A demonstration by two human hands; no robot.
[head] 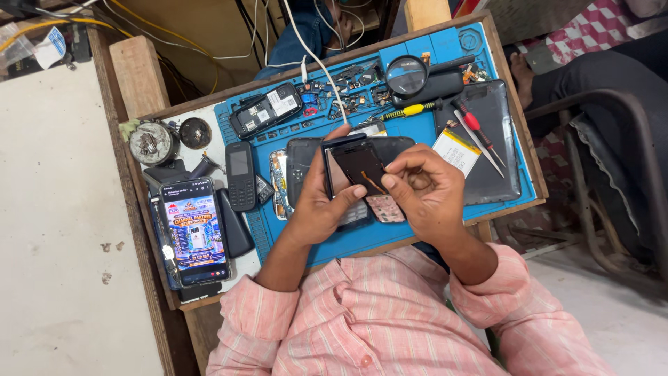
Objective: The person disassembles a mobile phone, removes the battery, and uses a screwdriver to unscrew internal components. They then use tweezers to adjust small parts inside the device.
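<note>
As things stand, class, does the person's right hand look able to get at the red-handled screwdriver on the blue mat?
Probably yes. The red-handled screwdriver lies uncovered on the mat, just beyond the right hand, with nothing between them. But that hand is busy pinching at the opened phone that the left hand holds.

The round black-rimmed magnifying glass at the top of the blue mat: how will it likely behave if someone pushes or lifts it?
The round black-rimmed magnifying glass probably slides rather than rolls, since it lies flat on the blue work mat. Its lens looks like glass, so it is likely fragile and heavy for its size. The straight dark handle should give a firm grip.
</note>
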